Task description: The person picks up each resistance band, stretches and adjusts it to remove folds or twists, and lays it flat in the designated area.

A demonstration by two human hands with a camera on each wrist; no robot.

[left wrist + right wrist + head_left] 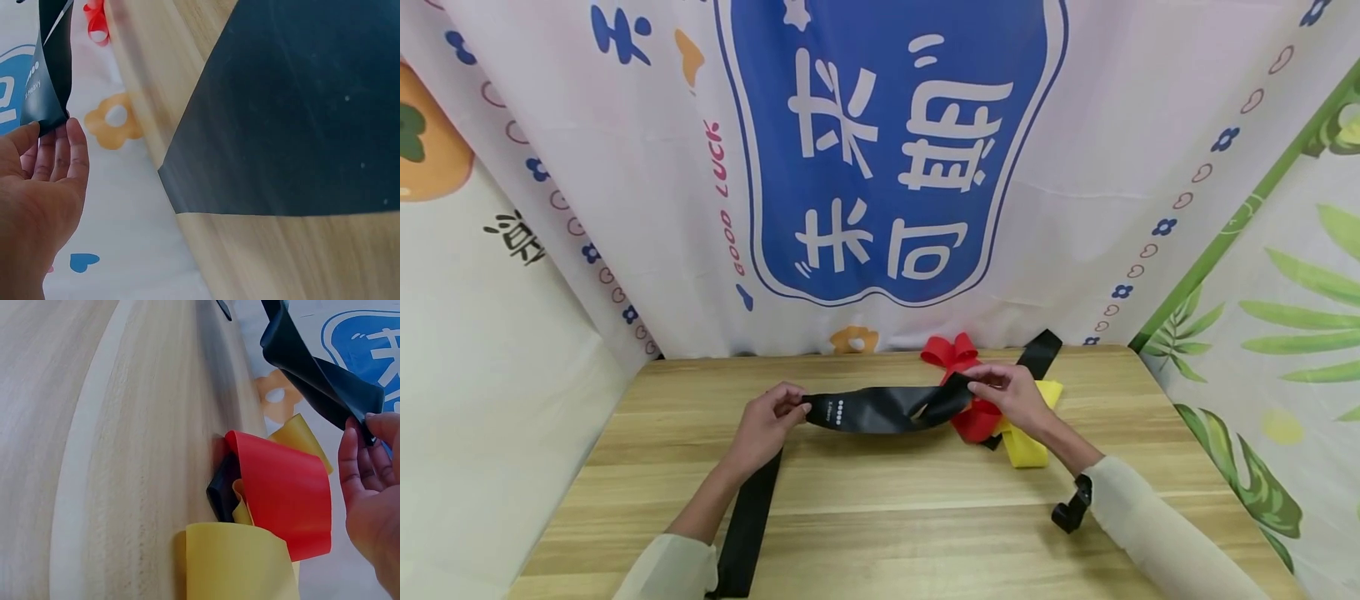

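Observation:
A black resistance band (880,410), printed with white dots and "X-Heavy", stretches loosely between both hands above the table. My left hand (766,422) pinches its printed end between thumb and fingers. At the other end, my right hand (1017,398) pinches the band, which twists and folds near those fingers. In the right wrist view the held band (319,369) hangs in a twisted loop from the fingertips. A second black band (751,521) lies flat on the table beneath the left forearm, partly hidden by it.
Under and behind the right hand, a red band (977,422), a yellow band (1028,450) and another black band (1041,350) lie bunched together on the wooden table (865,533). A printed curtain (662,208) hangs along the table's far edge.

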